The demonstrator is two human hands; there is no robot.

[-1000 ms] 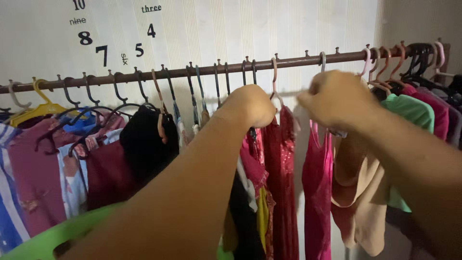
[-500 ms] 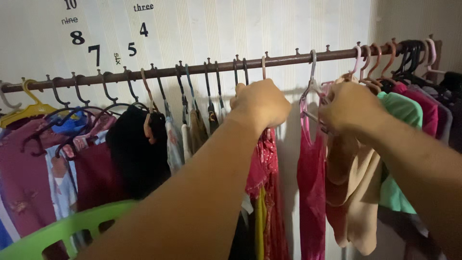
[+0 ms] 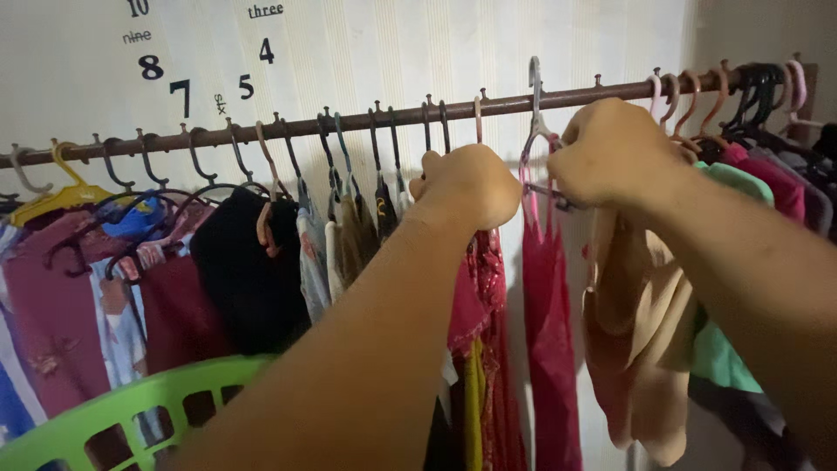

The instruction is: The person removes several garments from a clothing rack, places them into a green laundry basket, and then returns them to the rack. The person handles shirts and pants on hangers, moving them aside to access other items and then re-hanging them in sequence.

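A brown clothes rail (image 3: 366, 119) runs across the wall, packed with hangers and garments. My left hand (image 3: 471, 185) is closed on the hanger of a dark red sequinned dress (image 3: 488, 305) near the rail's middle. My right hand (image 3: 610, 153) grips a pale hanger (image 3: 534, 131) carrying a bright pink top (image 3: 549, 331); its hook is raised above the rail. A beige garment (image 3: 645, 331) hangs just right of it, under my right forearm.
A black garment (image 3: 248, 279), maroon and patterned clothes fill the rail's left side; green and pink garments (image 3: 741, 201) crowd the right end. A lime green laundry basket (image 3: 131, 410) sits low at the left. Number decals mark the striped wall.
My right hand has lifted the pink top's hanger up and to the left, so the hook now rises above the rail. My left hand stays on the red dress's hanger.
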